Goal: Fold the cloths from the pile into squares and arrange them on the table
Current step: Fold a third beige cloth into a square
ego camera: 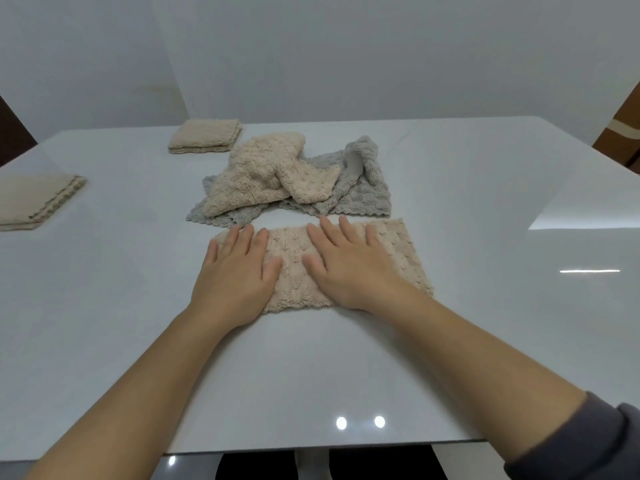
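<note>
A beige textured cloth (401, 251), folded into a wide strip, lies flat on the white table (311, 375) in front of me. My left hand (237, 271) presses flat on its left end with straight fingers. My right hand (349, 265) lies flat on its middle, fingers spread. Just behind it sits the pile: a crumpled beige cloth (273, 174) on top of grey cloths (363, 188). Two beige cloths are folded into squares: one (204, 136) at the back left, one (34, 200) at the far left edge.
The table's near edge (311, 448) runs across the bottom of the view. A plain wall stands behind the table. A brown wooden surface (623, 126) shows at the right edge.
</note>
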